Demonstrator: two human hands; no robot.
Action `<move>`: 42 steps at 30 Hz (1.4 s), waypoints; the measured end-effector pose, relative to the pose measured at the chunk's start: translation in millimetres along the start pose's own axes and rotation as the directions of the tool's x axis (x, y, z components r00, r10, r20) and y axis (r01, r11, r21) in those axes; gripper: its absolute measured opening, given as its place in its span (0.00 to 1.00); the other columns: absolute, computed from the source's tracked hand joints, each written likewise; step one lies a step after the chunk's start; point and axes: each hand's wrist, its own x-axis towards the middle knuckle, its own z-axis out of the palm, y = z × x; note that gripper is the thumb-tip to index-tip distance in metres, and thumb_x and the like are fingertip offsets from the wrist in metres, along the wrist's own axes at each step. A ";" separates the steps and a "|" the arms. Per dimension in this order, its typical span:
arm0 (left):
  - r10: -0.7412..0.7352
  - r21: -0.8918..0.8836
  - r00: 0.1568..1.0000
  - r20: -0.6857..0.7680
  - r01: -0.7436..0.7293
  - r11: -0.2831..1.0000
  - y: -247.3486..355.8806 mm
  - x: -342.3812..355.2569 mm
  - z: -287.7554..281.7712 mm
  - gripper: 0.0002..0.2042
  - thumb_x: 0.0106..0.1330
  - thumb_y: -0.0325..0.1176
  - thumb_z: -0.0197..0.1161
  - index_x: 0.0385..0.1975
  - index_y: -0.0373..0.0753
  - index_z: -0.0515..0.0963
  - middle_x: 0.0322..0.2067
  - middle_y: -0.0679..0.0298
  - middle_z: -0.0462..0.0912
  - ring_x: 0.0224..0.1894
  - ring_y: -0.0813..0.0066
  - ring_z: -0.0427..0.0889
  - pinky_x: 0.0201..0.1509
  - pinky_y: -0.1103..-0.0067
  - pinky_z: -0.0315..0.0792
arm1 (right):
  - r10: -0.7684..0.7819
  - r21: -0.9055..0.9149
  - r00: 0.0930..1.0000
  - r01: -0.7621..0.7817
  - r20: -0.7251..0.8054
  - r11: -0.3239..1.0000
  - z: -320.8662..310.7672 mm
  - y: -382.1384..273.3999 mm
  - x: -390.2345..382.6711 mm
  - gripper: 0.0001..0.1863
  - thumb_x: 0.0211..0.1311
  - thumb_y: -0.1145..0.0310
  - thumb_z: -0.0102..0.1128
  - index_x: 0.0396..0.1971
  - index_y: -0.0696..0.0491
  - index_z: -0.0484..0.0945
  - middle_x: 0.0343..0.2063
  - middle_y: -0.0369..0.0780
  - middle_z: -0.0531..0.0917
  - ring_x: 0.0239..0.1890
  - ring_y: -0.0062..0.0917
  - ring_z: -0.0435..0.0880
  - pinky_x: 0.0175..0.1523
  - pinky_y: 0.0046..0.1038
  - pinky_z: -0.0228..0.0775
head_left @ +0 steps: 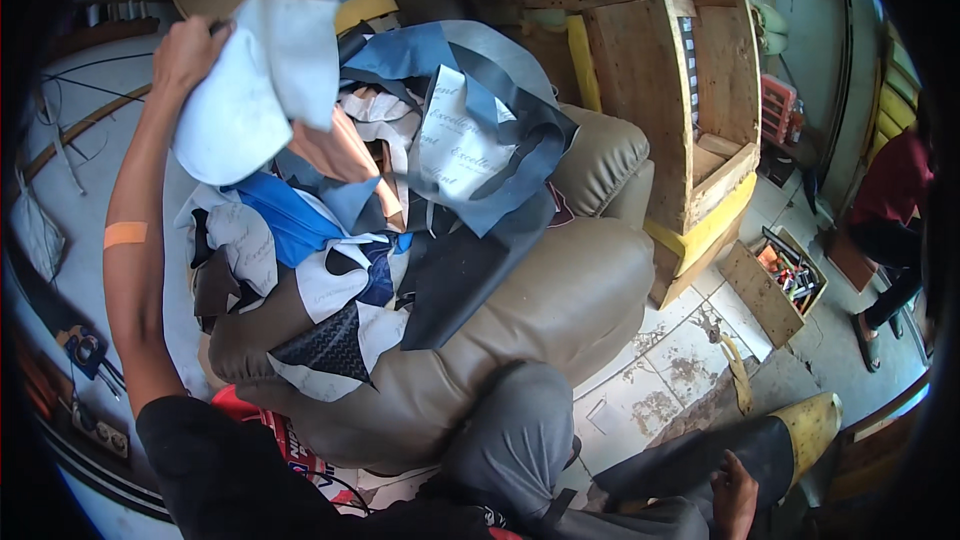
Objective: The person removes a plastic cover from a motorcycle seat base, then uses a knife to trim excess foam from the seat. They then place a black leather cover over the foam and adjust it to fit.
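At the upper left, my left hand (190,55) grips a stiff white sheet (250,90) by its upper edge, raised over a heap of offcuts. The heap lies on a brown padded armchair (520,310) and includes blue-grey pieces (500,200), a bright blue piece (295,215), tan strips, black material (450,270) and printed white backing. My right hand (733,490) is low at the right beside my grey-trousered knee, fingers loosely bent and apart, with nothing visible in it, near a dark roll with a yellow end (810,430).
An unfinished wooden frame (720,60) stands behind the chair at the right. A box of tools (775,270) sits on the tiled floor (670,360). Another person in a maroon top (895,190) is at the far right. Cords and a power strip (95,430) are at the lower left.
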 end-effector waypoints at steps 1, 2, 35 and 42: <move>0.011 0.048 0.996 0.088 -0.016 0.999 -3.4 2.6 10.8 0.25 0.67 0.53 0.63 0.56 0.41 0.82 0.47 0.45 0.86 0.51 0.46 0.85 0.59 0.60 0.76 | -0.015 -0.019 1.000 0.015 0.004 1.000 -1.8 -6.4 1.9 0.24 0.67 0.70 0.61 0.63 0.49 0.76 0.46 0.53 0.85 0.48 0.48 0.86 0.48 0.42 0.76; -0.023 0.144 0.967 0.253 -0.014 0.989 -6.6 15.2 19.4 0.34 0.59 0.50 0.71 0.65 0.41 0.74 0.59 0.47 0.79 0.61 0.50 0.79 0.67 0.63 0.71 | -0.022 0.017 0.999 0.022 0.024 1.000 0.1 -5.2 3.7 0.24 0.67 0.70 0.61 0.63 0.49 0.76 0.46 0.53 0.85 0.47 0.48 0.86 0.47 0.42 0.77; -0.502 0.048 0.862 -0.073 0.505 0.862 -177.8 63.2 143.4 0.23 0.72 0.47 0.47 0.54 0.40 0.81 0.54 0.46 0.82 0.58 0.44 0.80 0.62 0.57 0.73 | -0.094 -0.046 0.994 0.097 0.059 0.994 4.0 22.4 37.8 0.24 0.68 0.69 0.61 0.64 0.47 0.75 0.47 0.51 0.85 0.47 0.49 0.86 0.48 0.46 0.77; 0.222 -0.348 0.973 0.061 -0.188 0.919 51.2 -22.5 170.6 0.25 0.64 0.38 0.66 0.59 0.34 0.76 0.59 0.45 0.77 0.64 0.50 0.75 0.69 0.64 0.68 | -0.172 -0.175 0.982 0.183 0.079 0.967 -11.7 -17.1 39.2 0.23 0.67 0.71 0.61 0.63 0.48 0.75 0.50 0.52 0.84 0.52 0.52 0.82 0.50 0.45 0.77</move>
